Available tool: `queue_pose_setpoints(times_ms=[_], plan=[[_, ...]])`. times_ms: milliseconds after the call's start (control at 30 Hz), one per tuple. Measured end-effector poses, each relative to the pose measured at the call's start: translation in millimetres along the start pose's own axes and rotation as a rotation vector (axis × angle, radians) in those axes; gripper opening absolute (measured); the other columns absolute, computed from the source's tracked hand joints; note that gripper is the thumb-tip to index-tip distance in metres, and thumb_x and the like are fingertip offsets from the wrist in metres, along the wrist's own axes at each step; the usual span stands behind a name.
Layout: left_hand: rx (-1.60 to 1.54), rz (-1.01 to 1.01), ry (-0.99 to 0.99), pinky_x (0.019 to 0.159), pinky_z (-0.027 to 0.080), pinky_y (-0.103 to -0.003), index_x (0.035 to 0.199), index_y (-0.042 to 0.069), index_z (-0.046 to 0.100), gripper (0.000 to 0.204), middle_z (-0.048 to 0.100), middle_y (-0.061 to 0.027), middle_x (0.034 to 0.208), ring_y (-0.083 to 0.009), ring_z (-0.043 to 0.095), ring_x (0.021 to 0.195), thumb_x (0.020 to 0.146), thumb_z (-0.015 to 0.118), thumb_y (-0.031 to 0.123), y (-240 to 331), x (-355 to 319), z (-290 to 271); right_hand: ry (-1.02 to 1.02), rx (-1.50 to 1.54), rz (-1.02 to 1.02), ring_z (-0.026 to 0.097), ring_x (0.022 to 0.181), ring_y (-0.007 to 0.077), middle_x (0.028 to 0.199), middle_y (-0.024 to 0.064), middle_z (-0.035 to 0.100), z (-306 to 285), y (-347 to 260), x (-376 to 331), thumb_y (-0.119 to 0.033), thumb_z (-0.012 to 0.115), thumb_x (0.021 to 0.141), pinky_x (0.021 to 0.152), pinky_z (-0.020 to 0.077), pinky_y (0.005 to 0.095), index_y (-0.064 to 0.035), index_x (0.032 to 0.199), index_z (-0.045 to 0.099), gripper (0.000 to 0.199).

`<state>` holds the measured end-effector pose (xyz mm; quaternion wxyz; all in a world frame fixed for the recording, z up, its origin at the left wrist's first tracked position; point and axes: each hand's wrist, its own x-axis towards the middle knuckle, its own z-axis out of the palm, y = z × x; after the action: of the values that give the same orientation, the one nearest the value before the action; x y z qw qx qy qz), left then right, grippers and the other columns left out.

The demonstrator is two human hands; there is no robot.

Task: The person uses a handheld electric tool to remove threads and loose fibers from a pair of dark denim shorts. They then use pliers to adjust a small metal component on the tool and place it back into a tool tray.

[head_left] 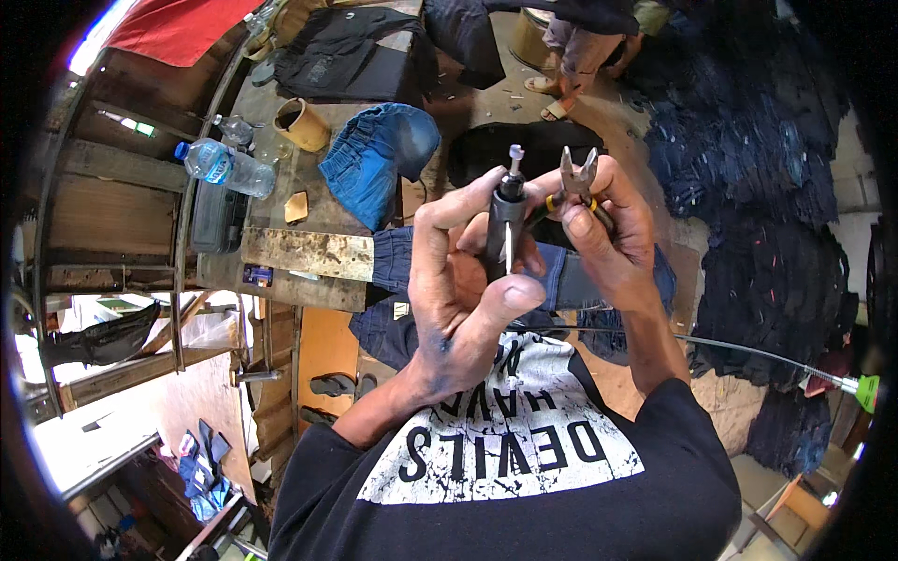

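In front of my chest, my left hand (458, 266) is closed around a black cylindrical rotary tool handpiece (506, 210). It stands upright, with a small pale bit at its top. A thin, light-coloured strip shows along the handpiece's side above my thumb; I cannot tell what it is. To the right, my right hand (613, 229) grips a pair of pliers (580, 173) with black and yellow handles. Their metal jaws point up and stand slightly apart, close beside the bit. The lower parts of the handles are hidden by my fingers.
A flexible cable (739, 347) runs behind my hands to a green fitting (868, 393). On the wooden table (309, 252) lie blue denim shorts (379, 159), a plastic bottle (229, 168) and a cup (301, 124). Dark denim piles (748, 140) fill the right. A person's legs (580, 56) show at the back.
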<state>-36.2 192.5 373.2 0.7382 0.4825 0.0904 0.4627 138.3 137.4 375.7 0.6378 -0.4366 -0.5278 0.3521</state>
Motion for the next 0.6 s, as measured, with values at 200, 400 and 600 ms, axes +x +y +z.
queue_pose_setpoints(times_ms=[200, 400, 600], plan=[[0.186, 0.078, 0.059, 0.086, 0.053, -0.030, 0.154, -0.002, 0.041, 0.075, 0.053, -0.0154, 0.139, -0.0161, 0.060, 0.103, 0.093, 0.083, 0.013, -9.9, 5.2, 4.7, -0.149, -0.699, -0.215, 0.076, 0.097, 0.0239, 0.109, 0.0151, 0.076, -20.9, -25.8, 20.1, -0.010, 0.074, 0.098, 0.083, 0.0597, 0.0360, -0.0012, 0.116, 0.065, 0.022], [0.165, 0.075, 0.084, 0.092, 0.054, -0.031, 0.152, -0.002, 0.043, 0.071, 0.059, -0.0166, 0.134, -0.0172, 0.062, 0.109, 0.095, 0.082, 0.015, -13.3, 2.8, 10.1, -0.222, -0.987, -0.386, 0.076, 0.106, 0.0362, 0.116, 0.0163, 0.075, -27.9, -32.2, 24.7, -0.003, 0.074, 0.093, 0.097, 0.0615, 0.0463, -0.0018, 0.119, 0.064, 0.028], [0.244, -0.017, 0.123, 0.088, 0.056, -0.030, 0.149, -0.004, 0.045, 0.068, 0.067, -0.0138, 0.116, -0.0156, 0.066, 0.103, 0.098, 0.081, 0.021, -12.6, 4.8, 10.6, -0.308, -1.211, -0.510, 0.071, 0.112, 0.0365, 0.116, 0.0163, 0.071, -41.6, -33.6, 34.1, -0.007, 0.076, 0.092, 0.099, 0.0595, 0.0489, -0.0029, 0.113, 0.062, 0.026]])
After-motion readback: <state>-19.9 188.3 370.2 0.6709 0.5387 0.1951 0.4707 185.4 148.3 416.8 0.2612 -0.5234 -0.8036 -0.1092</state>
